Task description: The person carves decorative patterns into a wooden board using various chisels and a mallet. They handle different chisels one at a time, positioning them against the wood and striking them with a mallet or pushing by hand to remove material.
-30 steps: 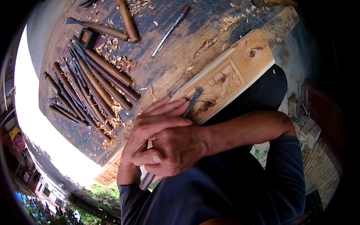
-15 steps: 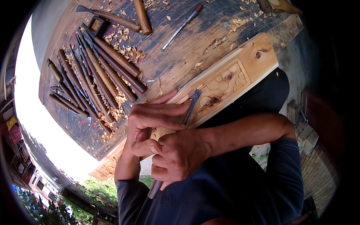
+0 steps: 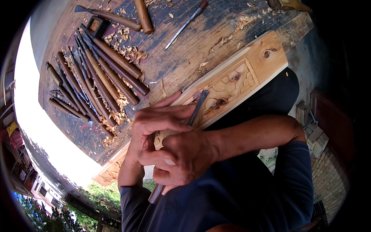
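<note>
My right hand [image 3: 185, 158] is closed around the wooden handle of a carving chisel [image 3: 199, 107]; the handle's butt end sticks out below the fist. My left hand [image 3: 154, 120] lies over the carved wooden board [image 3: 266, 63], its fingers bent against the chisel's metal shank just above the right hand. The flat blade tip rests on the board beside a dark knot [image 3: 219, 103]. Curved flower-like relief [image 3: 232, 82] inside a bordered panel shows beyond the blade. Both hands cover the board's middle and most of the handle.
The worn wooden bench [image 3: 174, 73] carries a row of wood-handled chisels [image 3: 96, 77] on the left, among curled shavings [image 3: 133, 54]. A small dark box [image 3: 96, 26] stands behind them. One slim chisel [image 3: 186, 25] lies alone at the far middle. Bricks [image 3: 315, 135] are stacked at right.
The chisel's handle end has swung slightly left and up, while its tip stays near the same spot. The thumb where my hands meet has shifted right, over the right fist.
</note>
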`<state>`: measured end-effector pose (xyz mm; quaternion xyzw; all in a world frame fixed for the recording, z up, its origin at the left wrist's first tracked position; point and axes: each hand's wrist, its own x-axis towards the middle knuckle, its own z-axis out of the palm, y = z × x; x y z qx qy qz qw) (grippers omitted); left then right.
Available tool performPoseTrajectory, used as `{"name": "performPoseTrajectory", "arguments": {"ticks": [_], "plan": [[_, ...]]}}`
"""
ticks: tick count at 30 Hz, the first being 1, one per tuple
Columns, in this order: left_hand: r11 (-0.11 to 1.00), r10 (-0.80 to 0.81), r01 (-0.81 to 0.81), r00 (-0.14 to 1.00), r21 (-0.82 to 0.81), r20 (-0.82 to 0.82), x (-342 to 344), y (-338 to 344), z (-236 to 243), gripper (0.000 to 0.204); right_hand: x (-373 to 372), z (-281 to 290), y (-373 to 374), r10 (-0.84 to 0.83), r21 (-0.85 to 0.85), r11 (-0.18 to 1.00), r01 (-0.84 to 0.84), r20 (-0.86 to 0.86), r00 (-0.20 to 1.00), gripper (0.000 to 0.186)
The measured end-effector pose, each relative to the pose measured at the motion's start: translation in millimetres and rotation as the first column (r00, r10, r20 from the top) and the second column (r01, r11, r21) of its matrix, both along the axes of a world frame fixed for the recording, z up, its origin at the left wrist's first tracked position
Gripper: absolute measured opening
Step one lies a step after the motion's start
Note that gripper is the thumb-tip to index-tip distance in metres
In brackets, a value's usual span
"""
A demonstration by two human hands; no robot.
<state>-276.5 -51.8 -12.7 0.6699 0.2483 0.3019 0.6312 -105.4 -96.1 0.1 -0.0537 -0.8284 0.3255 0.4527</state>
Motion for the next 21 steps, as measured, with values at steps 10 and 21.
{"name": "performPoseTrajectory", "arguments": {"ticks": [10,21], "plan": [[0.999,-0.028,0.029,1.000,0.018,-0.013,-2,1,-2,0.081,2,1,8,0.011,0.008,1.000,-0.011,0.052,0.999,0.051],[1.000,-0.021,0.021,0.999,0.000,-0.034,3,0,1,0.069,7,3,11,-0.106,0.044,0.994,0.104,0.045,0.993,0.051]]}}
